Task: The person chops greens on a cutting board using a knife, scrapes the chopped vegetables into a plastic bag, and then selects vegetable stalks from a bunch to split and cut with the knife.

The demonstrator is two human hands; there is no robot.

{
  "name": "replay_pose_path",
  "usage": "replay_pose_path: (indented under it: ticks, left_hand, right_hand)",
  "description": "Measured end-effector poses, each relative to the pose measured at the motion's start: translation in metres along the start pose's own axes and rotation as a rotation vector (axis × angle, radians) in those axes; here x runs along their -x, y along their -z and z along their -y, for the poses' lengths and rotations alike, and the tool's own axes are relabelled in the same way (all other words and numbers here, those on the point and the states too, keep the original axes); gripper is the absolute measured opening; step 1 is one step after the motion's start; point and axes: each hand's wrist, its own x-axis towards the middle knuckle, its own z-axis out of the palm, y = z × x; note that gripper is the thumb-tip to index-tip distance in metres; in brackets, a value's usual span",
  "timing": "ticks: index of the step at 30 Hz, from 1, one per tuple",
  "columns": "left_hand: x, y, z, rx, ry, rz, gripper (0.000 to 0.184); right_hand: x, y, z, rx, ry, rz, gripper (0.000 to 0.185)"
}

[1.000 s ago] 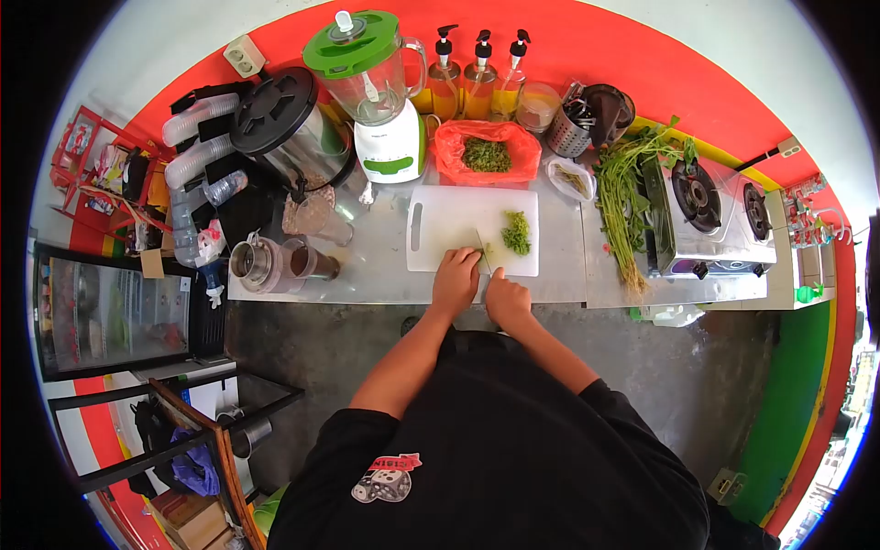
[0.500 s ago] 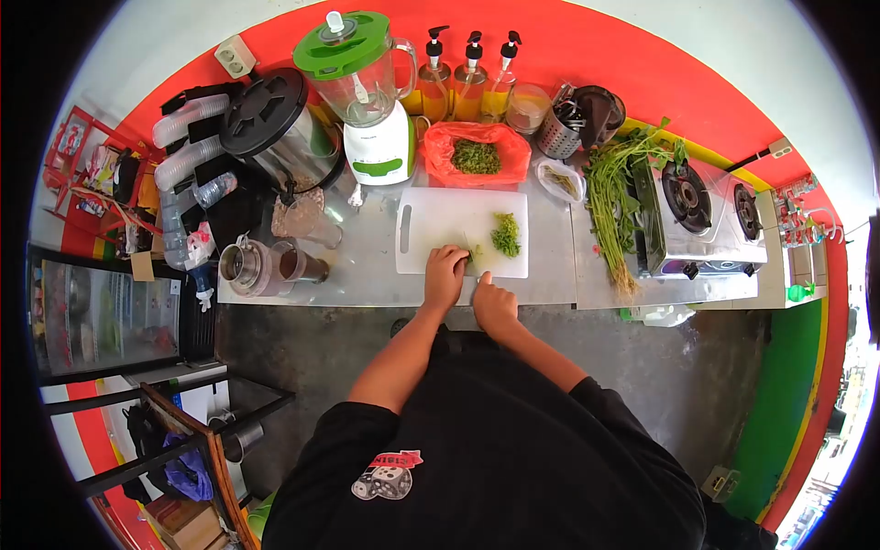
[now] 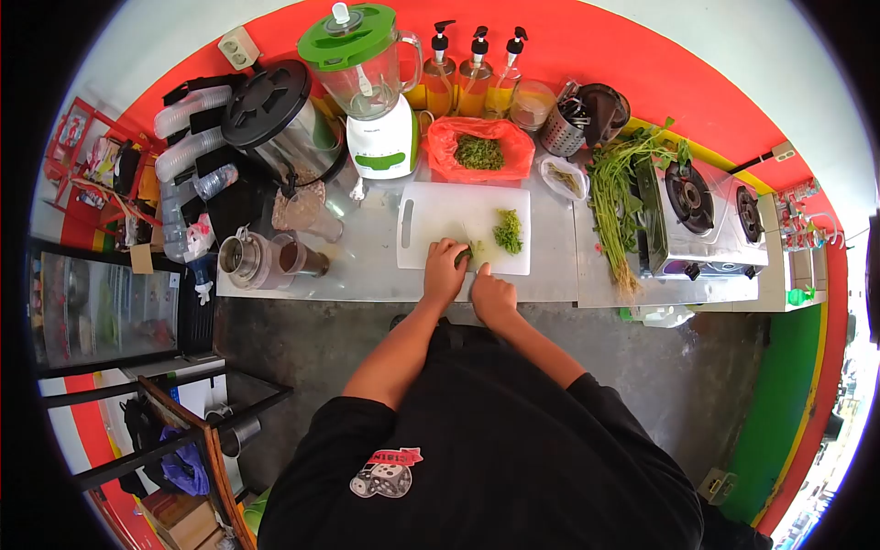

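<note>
A white cutting board [image 3: 440, 206] lies on the metal counter in front of me. My left hand [image 3: 445, 268] is closed on a small green vegetable [image 3: 462, 260] at the board's lower edge. Just right of it, my right hand [image 3: 493, 294] is wrapped round a knife, whose handle is mostly hidden by the fingers and whose blade points away from me at the greens. A few cut bits lie beside the blade. Chopped light-green leaves [image 3: 508, 231] form a small pile on the board's right side. Behind the board, a red plastic bag [image 3: 444, 161] holds darker chopped greens [image 3: 479, 152].
A blender [image 3: 381, 139], pump bottles [image 3: 474, 84] and a utensil holder [image 3: 563, 133] stand along the wall. Long leafy stalks [image 3: 616, 203] lie beside a gas stove [image 3: 680, 240] on the right. A large steel container [image 3: 298, 128] and jars [image 3: 249, 260] are on the left.
Since a second ago, both hands have shifted slightly left in view along with the whole scene. The knife blade has changed its angle by the greens. Both hands keep their hold.
</note>
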Motion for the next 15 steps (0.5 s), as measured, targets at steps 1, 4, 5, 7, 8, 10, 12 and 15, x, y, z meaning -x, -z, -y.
replay_pose_path:
  ticks: [1, 4, 5, 7, 8, 10, 12, 15]
  left_hand:
    - [0.001, 0.001, -0.001, -0.007, -0.015, -0.001, 0.023]
    - [0.001, 0.001, -0.001, -0.006, -0.025, 0.001, 0.020]
    - [0.000, 0.001, 0.000, -0.008, -0.030, 0.002, 0.020]
    - [0.000, 0.001, 0.000, 0.010, -0.018, -0.012, 0.022]
    - [0.000, 0.001, 0.000, 0.009, -0.020, -0.010, 0.022]
    - [-0.002, 0.000, 0.003, 0.020, -0.012, -0.006, 0.023]
    - [-0.002, 0.000, 0.003, 0.023, -0.003, -0.012, 0.023]
    - [-0.001, 0.002, 0.000, 0.035, -0.002, -0.014, 0.023]
  right_hand:
    - [-0.004, 0.002, 0.000, 0.002, 0.003, 0.002, 0.031]
    - [-0.011, 0.014, 0.000, -0.012, 0.013, 0.033, 0.030]
    - [-0.007, 0.017, 0.000, -0.008, 0.023, 0.066, 0.030]
    - [-0.001, 0.015, 0.002, -0.009, 0.032, 0.098, 0.029]
    - [0.005, 0.011, 0.005, -0.027, -0.008, 0.095, 0.028]
    - [0.004, 0.005, 0.005, -0.040, -0.047, 0.089, 0.028]
    - [0.001, 0.003, 0.003, -0.033, -0.003, 0.044, 0.028]
    - [-0.011, 0.010, 0.001, -0.027, 0.035, 0.048, 0.028]
